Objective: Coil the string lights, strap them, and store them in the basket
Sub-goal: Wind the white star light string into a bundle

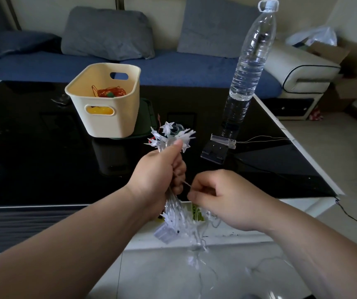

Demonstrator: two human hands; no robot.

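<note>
My left hand (158,169) grips a gathered bundle of clear star-shaped string lights (169,134); stars stick out above my fist and more hang below it, along with a small clear battery box (165,233). My right hand (222,197) pinches a thin wire (186,184) that runs from the bundle, close to my left fingers. Loose wire trails down toward the floor. The cream plastic basket (100,98) stands on the black table behind, with orange wire and something yellow inside it.
A tall clear water bottle (250,61) stands on the black glass table (33,160) at the right. A clear clip on a dark stand (218,147) with thin wires lies near it. A blue sofa with grey cushions is behind.
</note>
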